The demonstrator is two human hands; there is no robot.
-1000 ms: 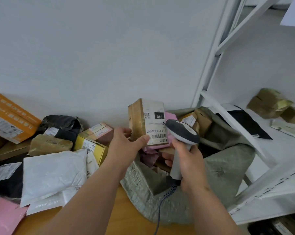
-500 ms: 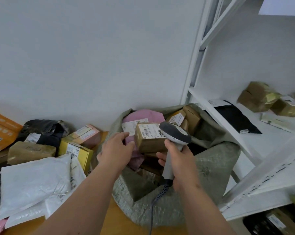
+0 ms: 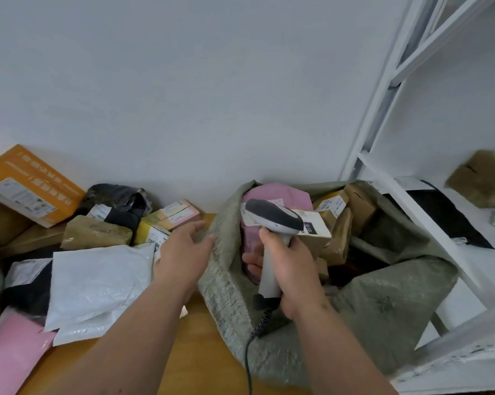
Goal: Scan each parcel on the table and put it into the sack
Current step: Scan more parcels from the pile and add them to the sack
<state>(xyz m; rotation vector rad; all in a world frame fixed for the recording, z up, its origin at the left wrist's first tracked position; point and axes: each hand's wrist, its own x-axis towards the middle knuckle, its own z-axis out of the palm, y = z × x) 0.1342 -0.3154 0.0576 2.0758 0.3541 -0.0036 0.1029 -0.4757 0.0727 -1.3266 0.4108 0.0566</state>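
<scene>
My right hand grips a grey and white barcode scanner over the mouth of the grey-green woven sack. A small brown box with a white label lies inside the sack, on top of a pink mailer and other brown boxes. My left hand is empty with fingers spread, hovering at the sack's left rim above a white mailer. More parcels lie in a pile on the table to the left.
The pile holds an orange box, a black bag, a yellow box, a tan parcel and a pink mailer on the wooden table. A white shelf unit with brown parcels stands right.
My left hand let go of the small brown box into the sack and pulled back left toward the pile. The right hand keeps hold of the scanner.
</scene>
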